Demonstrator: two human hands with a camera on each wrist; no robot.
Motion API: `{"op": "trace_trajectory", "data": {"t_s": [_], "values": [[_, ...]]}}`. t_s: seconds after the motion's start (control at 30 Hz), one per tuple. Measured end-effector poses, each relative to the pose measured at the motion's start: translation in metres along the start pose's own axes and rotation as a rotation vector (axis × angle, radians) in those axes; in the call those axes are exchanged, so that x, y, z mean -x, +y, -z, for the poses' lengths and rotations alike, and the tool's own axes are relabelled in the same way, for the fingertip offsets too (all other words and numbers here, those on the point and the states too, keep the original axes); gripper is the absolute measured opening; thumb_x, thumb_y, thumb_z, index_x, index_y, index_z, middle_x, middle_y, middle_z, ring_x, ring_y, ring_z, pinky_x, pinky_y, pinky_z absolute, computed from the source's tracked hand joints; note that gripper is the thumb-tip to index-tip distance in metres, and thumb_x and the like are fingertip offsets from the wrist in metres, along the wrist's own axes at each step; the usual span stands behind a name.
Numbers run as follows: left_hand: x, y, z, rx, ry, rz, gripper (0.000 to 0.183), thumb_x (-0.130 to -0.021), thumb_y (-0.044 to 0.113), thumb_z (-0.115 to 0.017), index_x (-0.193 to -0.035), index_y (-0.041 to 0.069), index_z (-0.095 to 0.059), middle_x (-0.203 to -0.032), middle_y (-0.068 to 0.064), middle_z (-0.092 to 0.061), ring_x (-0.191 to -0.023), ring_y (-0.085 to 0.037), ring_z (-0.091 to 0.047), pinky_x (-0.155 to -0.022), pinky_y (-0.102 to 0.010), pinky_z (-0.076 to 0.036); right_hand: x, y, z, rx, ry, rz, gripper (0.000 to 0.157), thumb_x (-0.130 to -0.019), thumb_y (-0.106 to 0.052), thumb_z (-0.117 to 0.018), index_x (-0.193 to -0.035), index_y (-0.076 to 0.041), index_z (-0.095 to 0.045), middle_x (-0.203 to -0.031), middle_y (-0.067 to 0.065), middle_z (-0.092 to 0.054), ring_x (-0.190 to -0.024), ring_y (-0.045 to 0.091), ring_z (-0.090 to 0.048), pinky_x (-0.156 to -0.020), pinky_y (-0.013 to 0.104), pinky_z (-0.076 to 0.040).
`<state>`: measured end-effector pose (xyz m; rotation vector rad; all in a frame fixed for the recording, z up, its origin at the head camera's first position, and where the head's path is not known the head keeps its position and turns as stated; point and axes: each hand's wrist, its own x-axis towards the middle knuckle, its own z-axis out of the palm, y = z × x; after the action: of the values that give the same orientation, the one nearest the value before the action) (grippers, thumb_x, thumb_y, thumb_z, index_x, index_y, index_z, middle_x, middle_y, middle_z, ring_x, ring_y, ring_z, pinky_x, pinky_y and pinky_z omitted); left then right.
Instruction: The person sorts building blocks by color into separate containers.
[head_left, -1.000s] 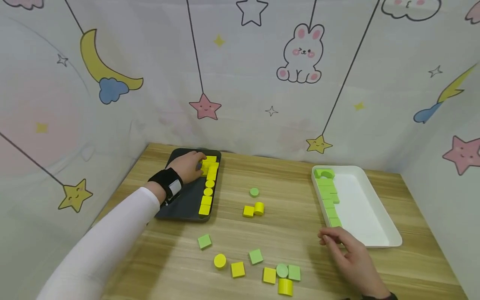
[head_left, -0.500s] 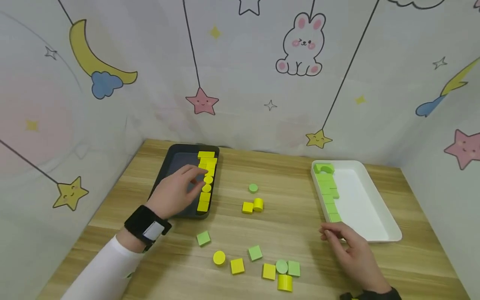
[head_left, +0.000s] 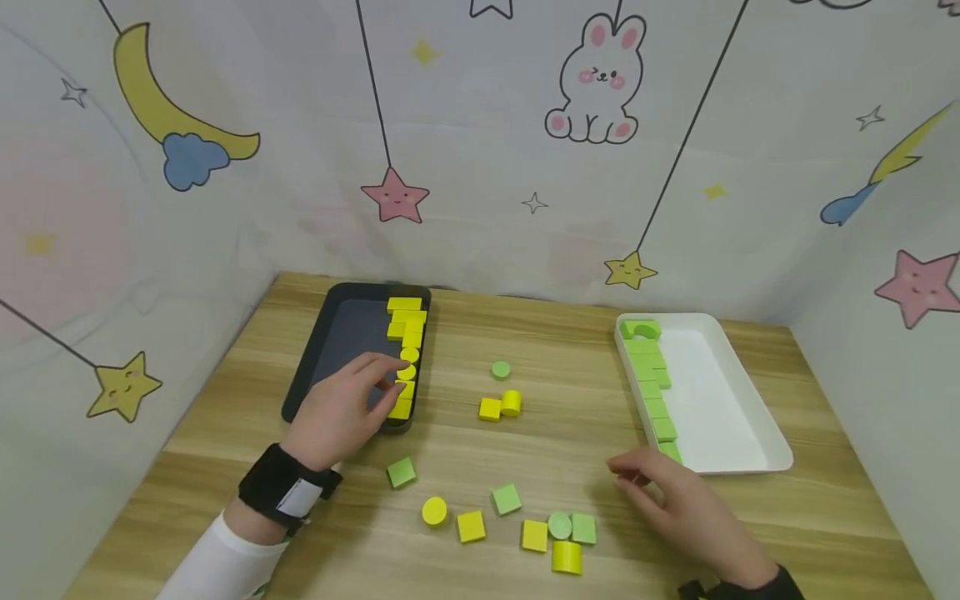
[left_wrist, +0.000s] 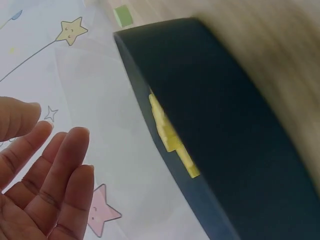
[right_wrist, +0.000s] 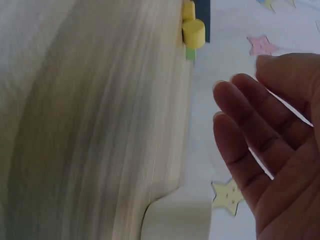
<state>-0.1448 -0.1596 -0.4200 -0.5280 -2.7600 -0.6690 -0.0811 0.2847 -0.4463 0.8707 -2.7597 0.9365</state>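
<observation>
My left hand (head_left: 339,414) hovers over the near part of the black tray (head_left: 315,367), with nothing in its loosely bent fingers, as the left wrist view also shows. Yellow blocks (head_left: 407,317) line that tray's right side. My right hand (head_left: 678,508) hangs over the table by the near left corner of the white tray (head_left: 738,400); its fingers are relaxed and hold nothing. Green blocks (head_left: 647,360) run along the white tray's left side. Between the hands lie a yellow disc (head_left: 434,512), a green square block (head_left: 506,499) and a yellow square block (head_left: 471,527).
A green disc (head_left: 500,370) lies at mid-table, behind a yellow square block (head_left: 490,409) touching a yellow cylinder (head_left: 511,403). Nearer sit a yellow half-round block (head_left: 566,557) and a green disc (head_left: 559,526). Another green block (head_left: 401,472) lies before the black tray. Patterned cloth (head_left: 465,225) hangs behind.
My left hand has let go of a yellow block at the black tray's far end and drawn back toward me. The right hand has shifted slightly left. The head view has tilted down.
</observation>
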Motion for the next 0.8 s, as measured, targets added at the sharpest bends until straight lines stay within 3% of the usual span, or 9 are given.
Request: {"op": "trace_trajectory", "data": {"t_s": [0.1, 0.27, 0.37, 0.57, 0.7, 0.8], "values": [[0.000, 0.001, 0.003, -0.007, 0.010, -0.019, 0.033, -0.090, 0.025, -0.069, -0.121, 0.019, -0.062, -0.113, 0.000, -0.063, -0.083, -0.012, -0.064, -0.059, -0.027, -0.051, 0.000, -0.012, -0.007, -0.017, -0.115, 0.040, 0.031, -0.085, -0.018, -0.074, -0.114, -0.023, -0.064, -0.106, -0.010, -0.065, -0.090, 0.004, -0.059, -0.075, 0.029, -0.055], [0.000, 0.002, 0.002, -0.017, 0.000, -0.028, 0.032, -0.090, 0.027, -0.068, -0.121, 0.019, -0.062, -0.112, 0.001, -0.062, -0.081, -0.010, -0.062, -0.058, -0.026, -0.050, 0.002, -0.024, -0.021, -0.030, -0.377, -0.058, 0.039, -0.084, -0.045, -0.071, -0.120, -0.031, -0.060, -0.112, -0.018, -0.060, -0.097, 0.002, -0.055, -0.083, 0.031, -0.052], [0.000, 0.002, 0.001, -0.023, 0.003, -0.026, 0.032, -0.090, 0.027, -0.069, -0.120, 0.020, -0.062, -0.111, 0.002, -0.062, -0.081, -0.009, -0.061, -0.058, -0.025, -0.050, 0.001, -0.025, -0.026, -0.030, -0.448, -0.099, 0.037, -0.086, -0.047, -0.068, -0.120, -0.034, -0.059, -0.112, -0.019, -0.058, -0.098, 0.002, -0.053, -0.084, 0.032, -0.052], [0.001, 0.001, 0.001, -0.034, 0.009, -0.028, 0.031, -0.090, 0.028, -0.068, -0.119, 0.021, -0.063, -0.108, 0.005, -0.061, -0.080, -0.005, -0.059, -0.057, -0.024, -0.049, 0.000, -0.028, -0.026, -0.005, -0.368, -0.090, 0.031, -0.090, -0.029, -0.068, -0.120, -0.029, -0.061, -0.109, -0.016, -0.054, -0.088, 0.002, -0.053, -0.074, 0.025, -0.052], [0.002, 0.001, 0.002, -0.025, 0.008, -0.029, 0.030, -0.090, 0.028, -0.068, -0.119, 0.020, -0.063, -0.110, 0.004, -0.061, -0.080, -0.007, -0.060, -0.057, -0.025, -0.050, 0.000, -0.025, -0.015, -0.029, -0.184, -0.058, 0.037, -0.086, -0.014, -0.071, -0.120, -0.024, -0.062, -0.107, -0.012, -0.049, -0.078, 0.002, -0.051, -0.063, 0.021, -0.051], [0.000, 0.002, 0.001, -0.017, 0.004, -0.032, 0.030, -0.090, 0.028, -0.068, -0.119, 0.020, -0.063, -0.110, 0.003, -0.062, -0.081, -0.008, -0.060, -0.058, -0.025, -0.050, -0.005, -0.016, 0.003, 0.034, -0.025, -0.020, 0.043, -0.082, -0.006, -0.073, -0.120, -0.021, -0.061, -0.109, -0.008, -0.049, -0.082, 0.004, -0.052, -0.064, 0.024, -0.053]]}}
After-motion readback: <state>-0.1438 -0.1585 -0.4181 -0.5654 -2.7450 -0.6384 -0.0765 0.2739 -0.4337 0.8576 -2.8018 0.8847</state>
